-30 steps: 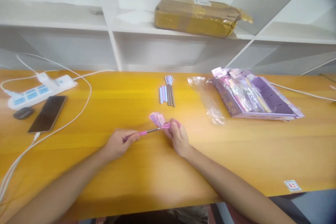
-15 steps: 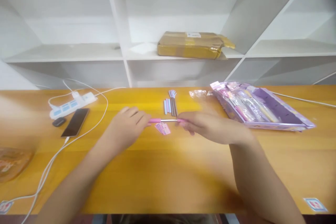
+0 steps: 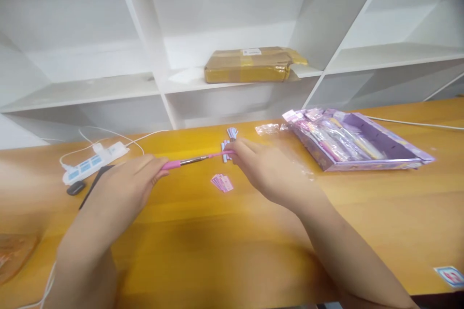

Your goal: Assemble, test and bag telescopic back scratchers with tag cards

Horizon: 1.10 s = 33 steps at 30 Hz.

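Note:
A pink handle with a dark metal shaft (image 3: 194, 160) sticks out of my left hand (image 3: 132, 181), whose fingers are closed round its end. My right hand (image 3: 264, 169) pinches a thin pink piece (image 3: 217, 154) that lines up with the shaft's tip; whether the two are joined is too small to tell. Behind my right fingers lie several short pale blue and purple sticks (image 3: 224, 150) and a bunch of items with pale curled tops (image 3: 232, 132), partly hidden. Fanned pink cards (image 3: 222, 183) rest on the wooden table below the shaft.
A purple box (image 3: 389, 152) of wrapped items stands at the right, with clear plastic wrappers (image 3: 270, 129) beside it. At left are a white power strip (image 3: 94, 161), cables, a black object (image 3: 76, 188) and a partly hidden phone. A taped carton (image 3: 248, 65) sits on the shelf.
My left hand has moved left with the pink handle, and the gap between my hands is wider. More of the shaft and a thin pink piece now show. The view has shifted and tilted.

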Available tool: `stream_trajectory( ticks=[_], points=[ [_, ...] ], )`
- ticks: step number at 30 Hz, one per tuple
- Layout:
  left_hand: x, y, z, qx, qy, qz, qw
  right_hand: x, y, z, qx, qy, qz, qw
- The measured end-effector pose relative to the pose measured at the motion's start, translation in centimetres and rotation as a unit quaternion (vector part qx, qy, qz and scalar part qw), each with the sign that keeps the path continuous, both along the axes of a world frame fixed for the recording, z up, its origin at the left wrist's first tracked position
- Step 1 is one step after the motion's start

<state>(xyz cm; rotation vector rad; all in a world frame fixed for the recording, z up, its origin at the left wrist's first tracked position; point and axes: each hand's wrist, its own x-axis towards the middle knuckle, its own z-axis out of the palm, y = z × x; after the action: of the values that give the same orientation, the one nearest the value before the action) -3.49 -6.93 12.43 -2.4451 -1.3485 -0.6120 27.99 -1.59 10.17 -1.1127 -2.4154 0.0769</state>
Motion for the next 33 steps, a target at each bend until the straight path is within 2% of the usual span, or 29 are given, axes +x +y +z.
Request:
stream_trajectory(
  ticks=[4, 11, 15, 19, 23, 27, 30, 33],
  points=[
    [1.3, 0.3, -0.5, 0.051, 0.059, 0.025, 0.997, 0.2, 0.9, -0.7, -0.002, 0.047, 0.001, 0.999],
    [1.7, 0.9, -1.1, 0.047, -0.009, -0.011, 0.999, 0.1, 2.3, -2.3, 0.075, 0.104, 0.04, 0.991],
    [1.9, 1.2, -1.5, 0.067, -0.032, 0.003, 0.997, -0.4, 2.4, -2.7, 0.057, 0.119, 0.023, 0.991],
    [2.1, 2.0, -2.1, 0.047, -0.066, -0.017, 0.997, -1.2, 2.2, -2.9, 0.029, 0.118, 0.011, 0.993],
    [2.5, 2.5, -2.7, 0.032, -0.093, -0.025, 0.995, -1.3, 2.1, -3.1, 0.025, 0.105, -0.007, 0.994],
    [2.6, 2.5, -2.8, 0.034, -0.073, -0.01, 0.997, -1.6, 2.1, -3.3, 0.007, 0.057, -0.016, 0.998],
    [1.7, 2.6, -2.4, -0.04, -0.032, -0.009, 0.999, -2.1, 1.9, -3.1, 0.006, -0.02, 0.012, 1.0],
    [0.8, 2.7, -2.3, -0.088, -0.031, -0.007, 0.996, -2.3, 1.7, -2.8, 0.058, -0.056, 0.025, 0.996]
  ],
)
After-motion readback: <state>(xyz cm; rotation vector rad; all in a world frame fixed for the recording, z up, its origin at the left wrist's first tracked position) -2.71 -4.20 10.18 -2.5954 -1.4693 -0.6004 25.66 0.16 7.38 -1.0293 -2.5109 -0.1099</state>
